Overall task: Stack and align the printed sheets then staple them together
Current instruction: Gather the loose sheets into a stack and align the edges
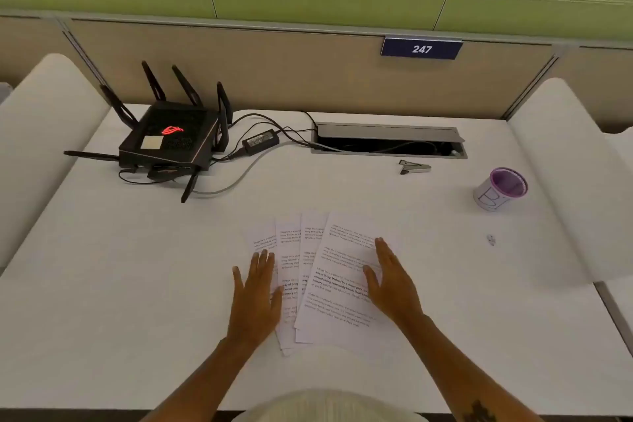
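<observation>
Both our hands lie flat, fingers straight: left hand [255, 295] and right hand [394, 281] press the fanned white printed paper sheets [329, 271] mid-desk. Thin, floppy, slippery, they probably square best gripped at the side edges; the small metal stapler [414, 167] waits beyond.

A white desk [137, 284] carries everything here. Near its back left corner sits a black router [169, 139] with upright antennas, and just right of it a black power adapter [259, 141] whose cables run into an open cable tray [388, 142] let into the back edge. A small stapler [414, 167] lies just in front of that tray. Toward the right edge stands a purple-rimmed cup [500, 188], with a small mark [491, 239] on the surface in front of it. Printed sheets [325, 277] lie fanned out near the front edge, at the middle
</observation>
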`<state>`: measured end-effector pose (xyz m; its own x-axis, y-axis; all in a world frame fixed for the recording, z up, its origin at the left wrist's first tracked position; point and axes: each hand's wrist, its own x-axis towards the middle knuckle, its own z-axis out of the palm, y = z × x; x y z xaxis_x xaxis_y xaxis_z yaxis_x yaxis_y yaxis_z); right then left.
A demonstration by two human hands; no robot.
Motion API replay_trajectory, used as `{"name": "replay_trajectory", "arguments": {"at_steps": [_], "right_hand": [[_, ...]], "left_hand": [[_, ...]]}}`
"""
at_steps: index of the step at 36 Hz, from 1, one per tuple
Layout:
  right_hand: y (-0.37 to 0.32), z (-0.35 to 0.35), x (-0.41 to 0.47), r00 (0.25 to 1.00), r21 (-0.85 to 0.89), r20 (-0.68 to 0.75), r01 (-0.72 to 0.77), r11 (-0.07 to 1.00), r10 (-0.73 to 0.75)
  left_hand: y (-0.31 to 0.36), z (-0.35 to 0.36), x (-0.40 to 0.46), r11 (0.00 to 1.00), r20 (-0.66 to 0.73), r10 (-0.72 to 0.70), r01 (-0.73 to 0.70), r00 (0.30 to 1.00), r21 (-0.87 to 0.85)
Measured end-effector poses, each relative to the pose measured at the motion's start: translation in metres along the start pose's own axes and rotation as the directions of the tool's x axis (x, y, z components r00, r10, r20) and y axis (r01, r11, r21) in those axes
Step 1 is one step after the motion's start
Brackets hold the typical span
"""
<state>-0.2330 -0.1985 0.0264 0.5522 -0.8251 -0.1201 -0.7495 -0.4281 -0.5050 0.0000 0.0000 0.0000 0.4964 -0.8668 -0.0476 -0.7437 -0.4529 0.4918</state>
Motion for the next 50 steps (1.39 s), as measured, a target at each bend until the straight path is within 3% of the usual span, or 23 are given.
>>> {"name": "replay_trajectory", "arguments": {"at_steps": [5, 11, 20, 35, 39, 43, 46, 50], "right_hand": [[0.010, -0.003, 0.019, 0.993, -0.007, -0.018, -0.113, 0.994, 0.113], [0.019, 0.004, 0.020, 0.978, -0.083, 0.057, -0.195, 0.977, 0.200], [0.022, 0.016, 0.025, 0.976, -0.212, 0.121, -0.155, 0.965, 0.183], [-0.003, 0.029, 0.055, 0.978, -0.212, 0.204, -0.011, 0.977, 0.055], [-0.007, 0.032, 0.058, 0.976, -0.207, 0.216, 0.014, 0.978, 0.032], [-0.010, 0.033, 0.060, 0.976, -0.201, 0.216, 0.019, 0.979, 0.025], [-0.012, 0.031, 0.056, 0.981, -0.210, 0.187, -0.009, 0.978, 0.050], [-0.018, 0.031, 0.048, 0.984, -0.214, 0.115, -0.108, 0.971, 0.135]], "left_hand": [[-0.003, -0.024, 0.028, 0.981, -0.091, -0.175, 0.165, 0.980, -0.105], [-0.020, -0.019, 0.060, 0.961, 0.095, -0.254, 0.262, 0.963, -0.086], [-0.040, -0.015, 0.078, 0.985, 0.251, -0.171, 0.159, 0.953, 0.070], [-0.024, -0.006, 0.083, 0.978, 0.213, -0.082, 0.120, 0.974, -0.172], [-0.003, -0.018, 0.076, 0.916, 0.164, -0.090, 0.146, 0.982, -0.375], [0.007, -0.023, 0.064, 0.850, 0.076, -0.224, 0.233, 0.972, -0.473], [0.012, -0.022, 0.056, 0.767, 0.028, -0.410, 0.362, 0.911, -0.529], [0.019, -0.017, 0.046, 0.569, 0.113, -0.549, 0.470, 0.828, -0.674]]}}
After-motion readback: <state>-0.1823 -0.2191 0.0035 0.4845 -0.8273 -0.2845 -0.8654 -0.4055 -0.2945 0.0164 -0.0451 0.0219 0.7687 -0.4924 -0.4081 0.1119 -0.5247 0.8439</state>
